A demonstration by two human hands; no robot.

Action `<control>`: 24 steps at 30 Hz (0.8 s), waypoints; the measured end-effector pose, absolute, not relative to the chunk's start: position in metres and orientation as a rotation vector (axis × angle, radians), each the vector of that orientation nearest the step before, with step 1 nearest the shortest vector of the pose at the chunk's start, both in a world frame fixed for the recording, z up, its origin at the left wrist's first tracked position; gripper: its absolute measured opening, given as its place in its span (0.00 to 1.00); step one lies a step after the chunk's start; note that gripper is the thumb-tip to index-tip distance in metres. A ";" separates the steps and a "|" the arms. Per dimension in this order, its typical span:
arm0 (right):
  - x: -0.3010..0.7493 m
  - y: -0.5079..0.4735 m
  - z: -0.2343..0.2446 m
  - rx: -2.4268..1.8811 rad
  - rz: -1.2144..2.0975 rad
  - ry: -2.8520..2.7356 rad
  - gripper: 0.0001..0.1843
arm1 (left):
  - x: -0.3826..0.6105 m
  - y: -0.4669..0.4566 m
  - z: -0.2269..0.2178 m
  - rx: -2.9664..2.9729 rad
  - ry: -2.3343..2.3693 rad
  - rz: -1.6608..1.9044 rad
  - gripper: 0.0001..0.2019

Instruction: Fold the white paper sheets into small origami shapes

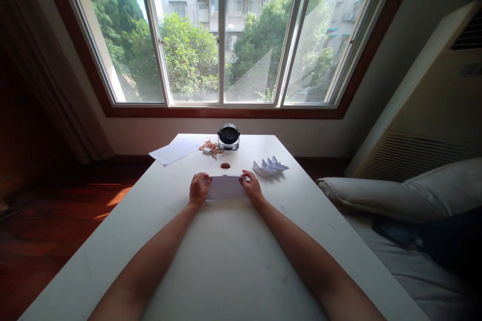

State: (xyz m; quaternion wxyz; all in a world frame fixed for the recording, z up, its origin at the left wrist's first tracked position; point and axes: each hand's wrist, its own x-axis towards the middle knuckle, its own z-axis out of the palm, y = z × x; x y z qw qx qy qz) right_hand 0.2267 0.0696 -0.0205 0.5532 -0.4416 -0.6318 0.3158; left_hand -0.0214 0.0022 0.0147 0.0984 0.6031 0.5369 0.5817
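A sheet of white paper [226,188] is stretched between my two hands over the white table. My left hand [199,188] pinches its upper left corner between thumb and fingers. At the opposite corner, my right hand [251,185] grips the paper the same way. The sheet looks tilted up toward me, and its lower edge is at or close to the tabletop; I cannot tell whether it touches. Just right of my right hand stand several folded paper pieces [270,166] in a zigzag row.
On the white table [233,261], a round black device in a silver stand [228,137] sits at the far end. Beside it lies a bundled orange cord [213,148]. Loose paper sheets [173,152] overhang the left edge. A round hole [225,166] pierces the tabletop. A sofa [406,195] is at right.
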 end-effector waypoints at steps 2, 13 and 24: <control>0.227 0.070 -0.019 -1.032 0.760 -1.479 0.12 | -0.021 0.002 0.014 1.802 1.631 1.643 0.05; 0.227 0.063 -0.013 -1.034 0.827 -1.441 0.18 | -0.019 -0.002 0.015 1.576 1.518 1.625 0.07; 0.228 0.066 -0.016 -1.089 0.791 -1.404 0.20 | -0.026 0.006 0.008 1.312 1.422 1.658 0.24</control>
